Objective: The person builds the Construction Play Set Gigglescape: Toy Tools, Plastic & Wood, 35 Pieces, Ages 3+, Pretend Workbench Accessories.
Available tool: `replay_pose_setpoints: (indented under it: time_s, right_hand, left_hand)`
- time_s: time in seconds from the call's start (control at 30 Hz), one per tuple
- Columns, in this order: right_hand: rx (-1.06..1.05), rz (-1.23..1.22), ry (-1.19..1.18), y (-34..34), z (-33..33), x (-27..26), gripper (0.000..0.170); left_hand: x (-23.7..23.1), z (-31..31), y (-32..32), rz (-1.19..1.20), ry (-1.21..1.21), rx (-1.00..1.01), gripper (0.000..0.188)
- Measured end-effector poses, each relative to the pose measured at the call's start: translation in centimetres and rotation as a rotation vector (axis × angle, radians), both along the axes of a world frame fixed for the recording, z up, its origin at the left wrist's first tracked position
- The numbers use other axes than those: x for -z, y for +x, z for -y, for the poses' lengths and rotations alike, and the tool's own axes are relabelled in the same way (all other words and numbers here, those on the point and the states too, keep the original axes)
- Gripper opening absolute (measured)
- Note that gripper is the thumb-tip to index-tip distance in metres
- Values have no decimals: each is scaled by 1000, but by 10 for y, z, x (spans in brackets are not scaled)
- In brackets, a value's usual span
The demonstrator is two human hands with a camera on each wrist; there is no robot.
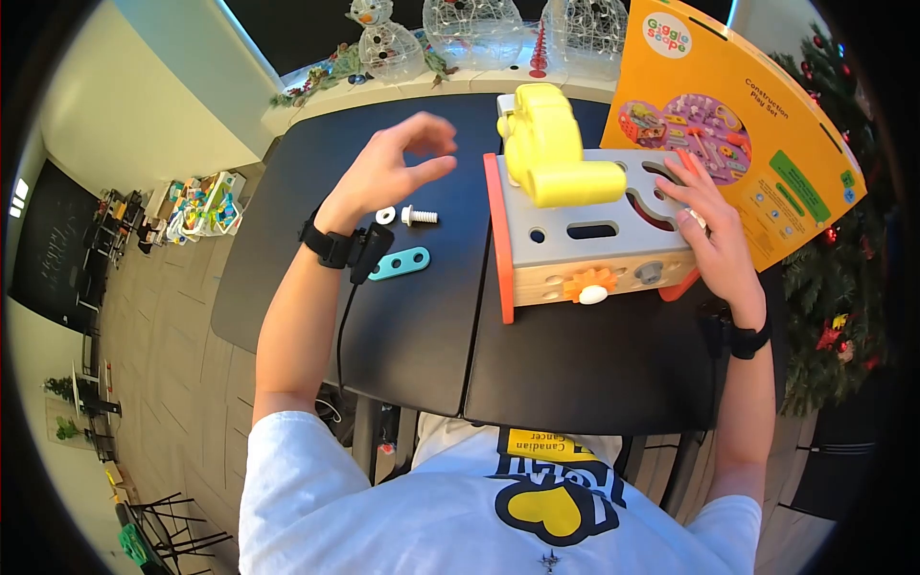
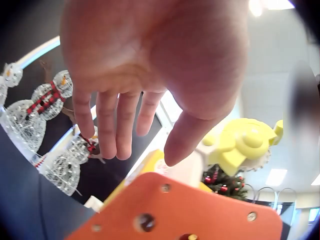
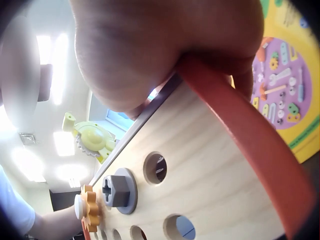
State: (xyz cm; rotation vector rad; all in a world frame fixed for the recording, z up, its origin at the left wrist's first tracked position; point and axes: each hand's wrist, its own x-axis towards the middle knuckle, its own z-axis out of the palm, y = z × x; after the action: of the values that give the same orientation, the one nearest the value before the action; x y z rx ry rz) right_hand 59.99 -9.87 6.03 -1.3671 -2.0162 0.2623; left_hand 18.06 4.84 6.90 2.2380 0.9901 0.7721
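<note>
A toy workbench (image 1: 556, 230) with a grey slotted top and orange-red ends stands on the black table. On its top at the left sits a yellow toy circular saw (image 1: 551, 144); its toothed blade shows in the right wrist view. An orange gear (image 1: 586, 285) with a white knob and a grey hex bolt (image 3: 116, 191) are on the front panel. My left hand (image 1: 395, 165) is raised left of the workbench, fingers loosely bent, holding nothing. My right hand (image 1: 711, 222) rests over the bench's right end, fingers spread across the top; its palm covers the red end panel's corner (image 3: 200, 75).
Left of the workbench lie a white bolt (image 1: 420, 217), a white washer (image 1: 385, 216) and a teal strip with holes (image 1: 401, 264). A large orange box (image 1: 767, 105) stands behind at the right, beside a decorated tree (image 1: 826, 316). A seam (image 1: 474, 345) crosses the table.
</note>
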Motion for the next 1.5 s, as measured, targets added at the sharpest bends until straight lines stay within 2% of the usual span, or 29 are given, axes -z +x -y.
replay_pose_setpoints:
  time_s: [0.1, 0.2, 0.3, 0.43, 0.6, 0.83, 1.2, 1.33, 1.43, 1.47, 1.5]
  right_hand:
    - [-36, -8, -28, 15, -3, -1, 40]
    - [-59, -37, -55, 28, -3, -2, 40]
    - [-75, -76, -98, 39, -5, 1, 43]
    - [-50, -77, -136, 48, -5, 6, 47]
    - [-31, -51, -141, 49, -5, 6, 52]
    - [-15, -77, -156, 51, -4, 9, 55]
    - [-28, -107, -131, 50, -7, 12, 49]
    - [-19, -74, -100, 48, -6, 11, 49]
    - [24, -265, -38, 34, -1, 15, 56]
    - [55, -147, 64, 36, 0, 17, 69]
    - [97, -215, 56, 34, 3, 19, 71]
  left_hand:
    - [17, -1, -19, -415, -130, -153, 36]
    - [43, 1, -38, -510, 71, -86, 35]
    - [53, 3, -42, -585, 83, -44, 34]
    - [58, 7, -32, -655, 13, -136, 26]
    - [65, 14, -19, -426, 218, 6, 18]
    - [22, 64, 21, -56, 67, 54, 17]
    - [18, 81, 35, 25, 43, 47, 21]
    - [21, 87, 49, 191, -42, -13, 22]
    - [30, 85, 57, 244, -71, 24, 24]
    - [34, 82, 56, 247, -37, 44, 25]
    - [34, 81, 54, 249, -5, 64, 25]
